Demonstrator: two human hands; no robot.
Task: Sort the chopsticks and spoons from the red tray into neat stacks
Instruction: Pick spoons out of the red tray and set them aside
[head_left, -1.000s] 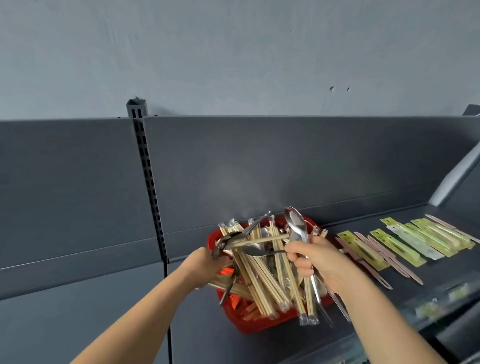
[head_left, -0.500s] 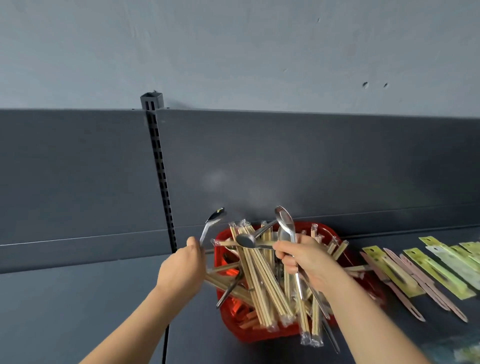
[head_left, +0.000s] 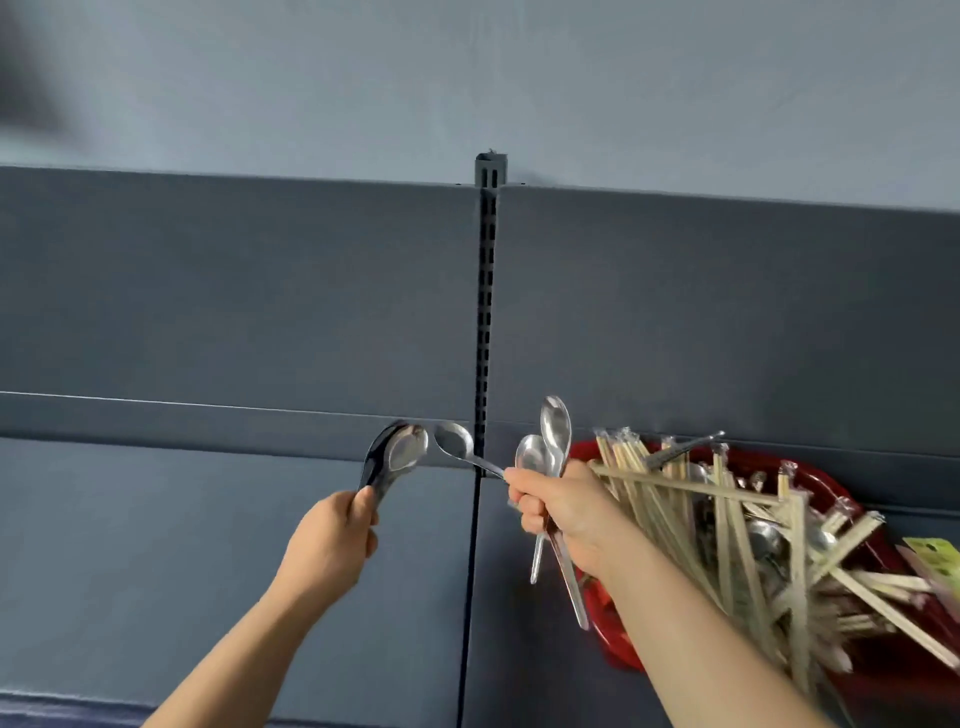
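Two bare hands are showing. The left hand (head_left: 327, 545) is gripping what looks like two nested shiny metal spoons (head_left: 402, 452); the right hand (head_left: 566, 509) is holding three more spoons (head_left: 555, 426). One red plastic tray (head_left: 613, 639) is carrying clear-wrapped wooden chopsticks (head_left: 675, 519), too tangled to count, with at least two buried spoons (head_left: 763, 540).

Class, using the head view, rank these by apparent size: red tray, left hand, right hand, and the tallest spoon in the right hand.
1. red tray, though partly hidden
2. right hand and left hand, about alike, so unranked
3. tallest spoon, long but thin
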